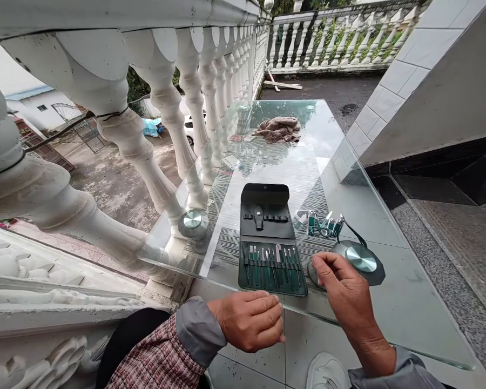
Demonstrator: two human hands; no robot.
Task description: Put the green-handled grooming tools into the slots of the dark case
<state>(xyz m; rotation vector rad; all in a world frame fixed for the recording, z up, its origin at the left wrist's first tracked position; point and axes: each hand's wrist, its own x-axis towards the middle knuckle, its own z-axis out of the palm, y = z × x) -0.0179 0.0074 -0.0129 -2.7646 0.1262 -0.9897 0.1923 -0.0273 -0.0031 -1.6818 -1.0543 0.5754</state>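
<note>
One open tool case [278, 229] close to the near edge of a glass tabletop [405, 286]

Black, spread open, flap toward the far end, lower border just inside the glass rim. Slim green-and-steel tools [278, 251] in loops across the near half; small black sheath [258, 219] on the far half. Left hand [251, 321] just below the case, overlapping the near edge in view, back upward, fingers half curled; palm side hidden, holding or not, cannot tell. Right hand [346, 289] off the near right corner of the case, fingers bent, thumb tip close to the index finger; cannot tell of anything pinched between. Beyond it, clippers [311, 224] and other small green-and-steel implements in a loose cluster, only a narrow strip of glass from the case. Wider gap on the left, out to a round metal disc [194, 220]. Longest run of glass from the flap up to a brown cloth [279, 129]. White balusters [140, 156] along the left edge; tiled post [405, 81] beyond the right.
</note>
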